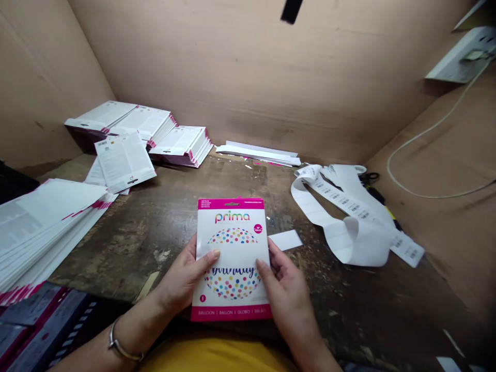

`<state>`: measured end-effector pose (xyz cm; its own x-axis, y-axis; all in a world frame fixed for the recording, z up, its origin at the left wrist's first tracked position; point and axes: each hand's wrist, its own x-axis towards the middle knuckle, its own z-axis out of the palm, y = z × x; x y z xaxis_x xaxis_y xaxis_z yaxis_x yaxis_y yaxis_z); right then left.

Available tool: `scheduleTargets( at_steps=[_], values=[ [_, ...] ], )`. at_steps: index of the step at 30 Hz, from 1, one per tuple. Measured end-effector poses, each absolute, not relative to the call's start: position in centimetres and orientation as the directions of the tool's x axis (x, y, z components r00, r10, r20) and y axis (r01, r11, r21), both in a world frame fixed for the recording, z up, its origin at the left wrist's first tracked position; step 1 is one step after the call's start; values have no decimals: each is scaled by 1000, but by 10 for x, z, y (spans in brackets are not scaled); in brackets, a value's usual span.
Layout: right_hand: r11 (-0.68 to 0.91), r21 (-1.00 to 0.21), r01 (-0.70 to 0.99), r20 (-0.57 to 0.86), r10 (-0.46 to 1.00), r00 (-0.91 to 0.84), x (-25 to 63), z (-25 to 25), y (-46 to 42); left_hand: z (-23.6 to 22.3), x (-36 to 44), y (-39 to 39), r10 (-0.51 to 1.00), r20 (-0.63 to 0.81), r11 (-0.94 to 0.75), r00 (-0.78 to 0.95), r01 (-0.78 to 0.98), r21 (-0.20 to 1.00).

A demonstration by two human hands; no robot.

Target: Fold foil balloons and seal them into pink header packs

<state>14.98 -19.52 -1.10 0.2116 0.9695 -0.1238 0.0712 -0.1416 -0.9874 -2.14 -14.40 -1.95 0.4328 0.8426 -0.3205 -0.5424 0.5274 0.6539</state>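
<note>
Both hands hold a flat balloon packet (pixel 232 289) upright at the front edge of the table, its printed face toward me. It has pink bands at top and bottom, "prima" lettering and a round dotted design. A plain white band crosses the middle of the design and hides part of the lettering. My left hand (pixel 180 274) is closed on the left edge, thumb lying on the front. On the right edge my right hand (pixel 289 281) grips the same way. The fingers behind the packet are hidden. A small white paper strip (pixel 287 240) lies just beyond my right hand.
Stacked packets (pixel 180 140) stand at the back left, with loose packets (pixel 126 160) before them and a fanned pile (pixel 42 217) nearer. Curled label strips (pixel 349 232) lie right, beside scissors (pixel 370 177). White strips (pixel 258 153) rest by the back wall. A cable (pixel 406 139) hangs right.
</note>
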Motion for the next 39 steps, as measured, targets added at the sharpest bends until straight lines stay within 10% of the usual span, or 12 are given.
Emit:
scheduleTargets(
  at_steps=[3,6,17,25,39],
  values=[
    [-292,-848,-442,-306,951,-42,158,0,-189,-21,-22,-146,843,-300,524,446,-557,644],
    [-408,-703,-583,-346,912,-221,166,6,-188,-22,-20,-148,851,-264,501,453,-555,664],
    [-433,-649,-626,-408,892,-194,170,-2,-189,-16,-21,-146,860,-242,467,450,-500,730],
    [-368,-688,-625,-459,888,-18,174,-6,-192,-13,-23,-150,642,-378,749,667,-441,495],
    [-442,-591,-675,-565,824,-44,170,-23,-186,-28,-19,-122,891,-441,442,108,-430,787]
  ],
)
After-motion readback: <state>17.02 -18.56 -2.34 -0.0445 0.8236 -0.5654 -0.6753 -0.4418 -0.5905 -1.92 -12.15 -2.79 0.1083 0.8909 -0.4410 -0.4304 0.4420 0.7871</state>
